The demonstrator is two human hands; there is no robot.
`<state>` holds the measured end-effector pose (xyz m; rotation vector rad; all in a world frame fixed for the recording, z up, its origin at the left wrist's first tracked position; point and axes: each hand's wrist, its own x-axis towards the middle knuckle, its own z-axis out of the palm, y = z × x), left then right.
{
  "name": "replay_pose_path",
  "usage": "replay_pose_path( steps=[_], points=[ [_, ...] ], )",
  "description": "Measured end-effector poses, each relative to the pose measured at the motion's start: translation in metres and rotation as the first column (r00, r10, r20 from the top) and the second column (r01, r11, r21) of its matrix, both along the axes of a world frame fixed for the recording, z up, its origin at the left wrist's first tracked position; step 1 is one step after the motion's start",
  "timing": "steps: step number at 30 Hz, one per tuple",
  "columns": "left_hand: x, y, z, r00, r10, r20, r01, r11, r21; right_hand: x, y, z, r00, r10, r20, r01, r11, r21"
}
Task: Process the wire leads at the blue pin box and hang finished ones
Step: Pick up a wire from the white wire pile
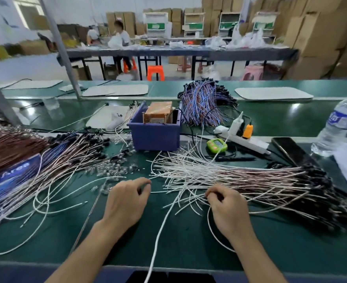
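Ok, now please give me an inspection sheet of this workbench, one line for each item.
Surface: dark green bench mat, wire-strewn.
Job's things: blue plastic pin box, upright; bundle of white wire leads with black ends at right; mixed pile of leads at left.
Clutter: clear plastic water bottle, black phone, small green gadget.
Grippers: left hand loosely curled, nothing seen in it; right hand pinches leads of that bundle.
Cables: white power strip with orange plug; black cord beside the box.
Surroundings: cardboard boxes, orange plastic stool, a person at a far table.
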<state>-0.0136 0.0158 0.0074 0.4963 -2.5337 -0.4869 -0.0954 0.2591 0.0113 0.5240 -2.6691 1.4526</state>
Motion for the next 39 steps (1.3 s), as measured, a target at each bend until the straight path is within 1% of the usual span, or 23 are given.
replay_pose_path(
  steps=[1,3,4,5,6,8,9,12,16,20,24,27,29,32,34,35,37,39],
  points=[
    [-0.007,0.004,0.002,1.0,0.015,-0.026,-0.014,0.999,0.038,-0.001,0.0,0.0,1.0,0.006,-0.005,-0.006,1.0,0.001],
    [-0.023,0.014,0.007,0.998,0.034,-0.053,-0.024,0.982,0.186,-0.001,0.001,-0.001,1.0,0.01,-0.001,-0.01,1.0,0.003],
    [-0.032,0.019,0.007,0.998,0.039,-0.052,-0.023,0.962,0.273,-0.002,0.001,-0.001,1.0,0.01,0.004,-0.01,1.0,0.002],
    [-0.039,0.023,0.005,0.999,0.04,-0.034,-0.026,0.944,0.329,-0.002,0.001,-0.002,1.0,0.012,0.004,-0.012,1.0,-0.003],
    [-0.045,0.025,0.002,1.0,0.025,0.006,-0.026,0.941,0.336,-0.003,0.001,-0.003,1.0,0.011,0.006,-0.011,1.0,-0.008],
    [-0.051,0.025,-0.004,0.995,-0.008,0.099,-0.02,0.96,0.278,-0.004,0.002,-0.003,1.0,0.008,0.008,-0.008,1.0,-0.025],
    [-0.051,0.024,-0.006,0.993,-0.019,0.118,-0.013,0.964,0.266,-0.004,0.002,-0.004,1.0,0.005,0.012,-0.005,0.999,-0.033],
    [-0.052,0.019,-0.01,0.992,-0.056,0.114,0.023,0.961,0.276,-0.003,0.001,-0.004,1.0,-0.006,0.025,0.007,0.999,-0.039],
    [-0.049,0.02,-0.009,0.992,-0.066,0.105,0.034,0.957,0.287,-0.001,0.0,-0.002,0.999,-0.016,0.04,0.017,0.999,-0.04],
    [-0.045,0.018,-0.007,0.991,-0.097,0.09,0.062,0.94,0.335,0.001,-0.003,0.0,0.998,-0.039,0.059,0.04,0.999,-0.03],
    [-0.042,0.015,-0.006,0.977,-0.163,0.135,0.105,0.927,0.36,0.001,-0.006,0.002,0.994,-0.06,0.096,0.063,0.997,-0.032],
    [-0.04,0.016,-0.006,0.973,-0.182,0.141,0.126,0.934,0.333,0.001,-0.007,0.003,0.992,-0.053,0.114,0.06,0.997,-0.054],
    [-0.039,0.019,-0.008,0.982,-0.149,0.118,0.113,0.957,0.267,0.002,-0.006,0.002,0.992,-0.035,0.123,0.044,0.996,-0.075],
    [-0.045,0.029,-0.002,0.996,-0.08,0.025,0.078,0.995,0.062,0.002,-0.004,0.001,0.992,-0.006,0.13,0.017,0.997,-0.081],
    [-0.065,0.036,0.005,0.995,-0.092,-0.046,0.09,0.995,-0.052,0.0,-0.004,-0.002,0.993,-0.013,0.121,0.022,0.997,-0.075],
    [-0.075,0.041,0.009,0.992,-0.101,-0.075,0.097,0.993,-0.063,0.0,-0.004,-0.003,0.993,-0.016,0.115,0.026,0.996,-0.082],
    [-0.095,0.051,0.015,0.987,-0.13,-0.091,0.127,0.991,-0.036,-0.002,-0.004,-0.001,0.996,-0.039,0.079,0.047,0.994,-0.099],
    [-0.109,0.06,0.014,0.982,-0.17,-0.076,0.17,0.985,-0.014,-0.011,-0.001,0.003,0.993,-0.115,-0.02,0.113,0.992,-0.062]
  ],
)
